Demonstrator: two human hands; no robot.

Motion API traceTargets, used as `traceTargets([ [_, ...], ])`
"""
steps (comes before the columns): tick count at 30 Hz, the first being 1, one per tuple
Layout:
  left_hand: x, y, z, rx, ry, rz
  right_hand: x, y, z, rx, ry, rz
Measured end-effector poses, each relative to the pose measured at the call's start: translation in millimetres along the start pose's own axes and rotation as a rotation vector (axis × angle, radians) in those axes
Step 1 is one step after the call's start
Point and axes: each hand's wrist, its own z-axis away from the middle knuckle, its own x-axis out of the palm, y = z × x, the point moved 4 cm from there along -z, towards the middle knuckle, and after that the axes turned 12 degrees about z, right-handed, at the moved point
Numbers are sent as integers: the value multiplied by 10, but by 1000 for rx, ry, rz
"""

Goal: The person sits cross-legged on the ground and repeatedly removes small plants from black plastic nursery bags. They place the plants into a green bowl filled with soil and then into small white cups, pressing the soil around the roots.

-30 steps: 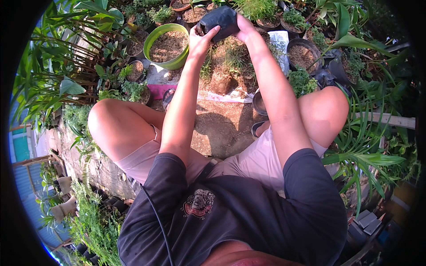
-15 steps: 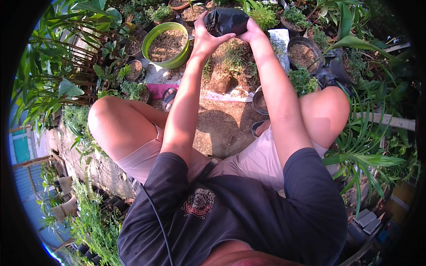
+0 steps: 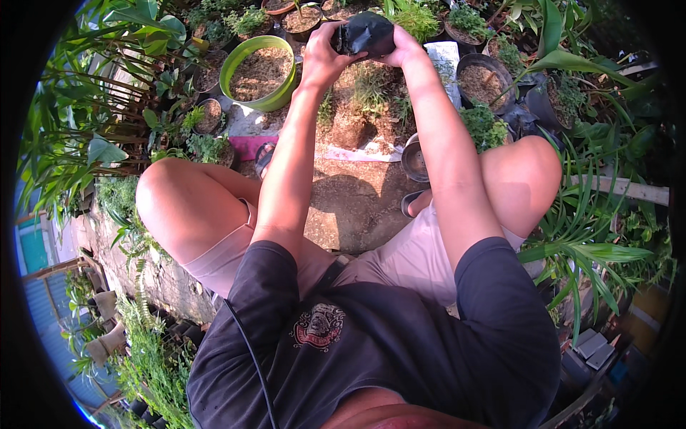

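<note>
Hands [image 3: 325, 53] [image 3: 404, 50], crinkled glossy black plastic pot-bag [image 3: 364, 32]

A small black plastic nursery bag [image 3: 364, 33] is held up at the far end of the scene, well out in front of the person's knees, above the patch of soil and grass. It is soft and crumpled, its glossy skin creased and catching sunlight in pale streaks. It lies roughly on its side, tilted. The left hand [image 3: 323, 51] grips its left end and the right hand [image 3: 401, 50] its right end, fingers wrapped over it, so only its middle shows. Its contents cannot be made out.
</note>
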Motion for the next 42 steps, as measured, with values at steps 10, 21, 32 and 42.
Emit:
traceTargets([
  [10, 21, -34, -5, -2, 143, 205, -18, -107, -39, -157, -123, -37],
  [21, 96, -14, -49, 110, 182, 114, -13, -102, 120, -176, -67, -129],
  [32, 119, -115, -16, -13, 347, 173, 10, -175, 101, -256, -19, -72],
  [42, 460, -372, 112, -324, 545, 1102, 303, -89, 107, -365, -197, -105],
])
